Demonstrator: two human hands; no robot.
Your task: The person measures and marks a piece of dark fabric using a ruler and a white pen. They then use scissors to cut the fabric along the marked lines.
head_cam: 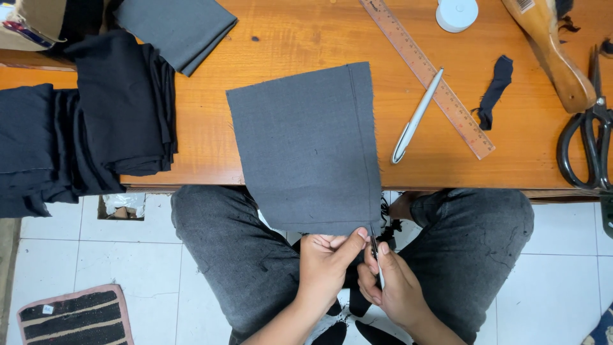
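The left hand (327, 263) pinches the lower edge of a grey fabric piece (306, 147) between thumb and fingers, close to its bottom right corner. The right hand (391, 287) is closed around a thin metal tool (377, 259), its tip set against the stitched seam that runs down the cloth's right side. The two hands sit just beside each other, over the person's lap in grey trousers (242, 255).

The fabric piece lies mostly flat on the wooden surface (306, 38), with its lower part hanging over the front edge toward the hands. To its right lie a silver pen (416, 117) and, beside it, a wooden ruler (428, 73) set at a slant. A dark fabric scrap (495, 92) rests further right, then a wooden block (552, 51) and black scissors (590, 137) near the edge. A white round container (457, 13) stands at the top. Stacks of dark folded cloth (89, 121) fill the left side. A striped mat (73, 319) lies on the tiled floor (562, 275).
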